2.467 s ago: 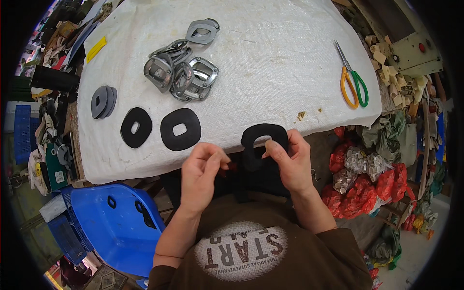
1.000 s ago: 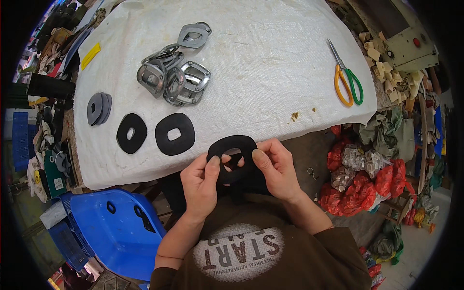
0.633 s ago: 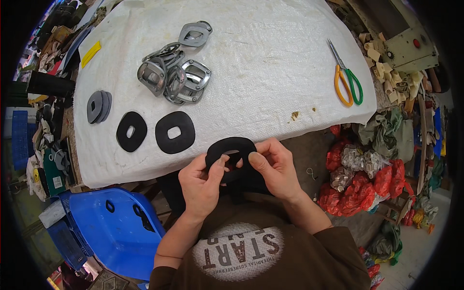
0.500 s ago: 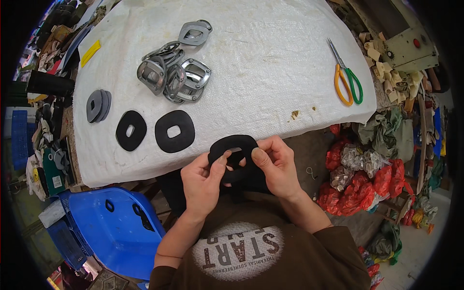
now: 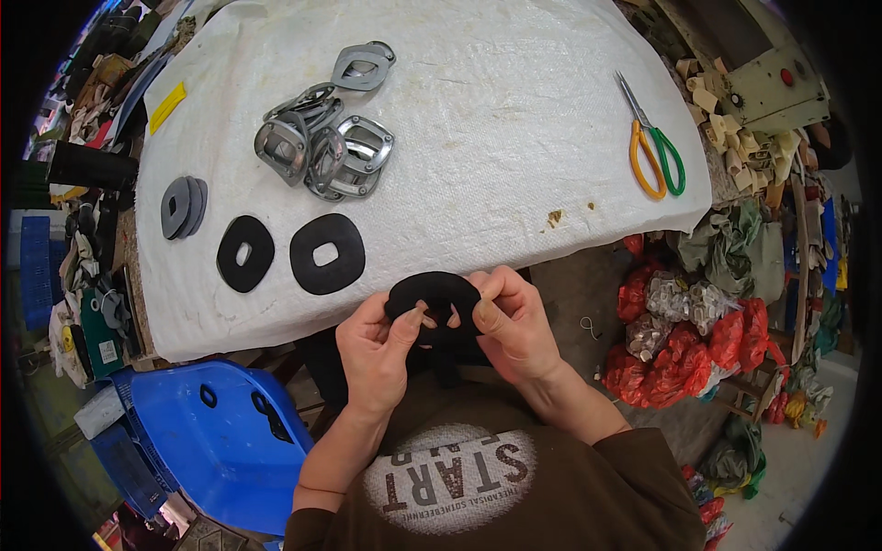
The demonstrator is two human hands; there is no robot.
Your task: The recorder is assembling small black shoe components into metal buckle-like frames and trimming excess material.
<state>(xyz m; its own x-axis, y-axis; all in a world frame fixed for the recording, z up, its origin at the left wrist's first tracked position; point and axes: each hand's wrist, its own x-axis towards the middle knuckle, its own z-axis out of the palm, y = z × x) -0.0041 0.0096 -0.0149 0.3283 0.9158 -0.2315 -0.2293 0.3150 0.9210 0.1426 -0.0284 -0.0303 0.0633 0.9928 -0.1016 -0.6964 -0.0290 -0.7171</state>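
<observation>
Both my hands hold one black oval ring [image 5: 434,294] of soft material just below the table's front edge. My left hand [image 5: 375,354] pinches its lower left side, thumb pressed at the ring's hole. My right hand [image 5: 511,323] grips its right side with thumb on top. On the white cloth [image 5: 514,119] lie two more black oval rings [image 5: 327,253] [image 5: 244,253], a small stack of grey ones [image 5: 182,206] at the left, and a pile of several metal oval frames [image 5: 323,147] further back.
Scissors with orange and green handles [image 5: 654,151] lie at the cloth's right. A yellow tag [image 5: 167,106] sits far left. A blue plastic crate [image 5: 207,441] holding black pieces stands low at my left. Red bags [image 5: 675,344] and fabric scraps fill the floor at right.
The black ring in my hands has come down and left from the table edge toward my chest. My fingers have shifted around it. The things on the cloth have not moved.
</observation>
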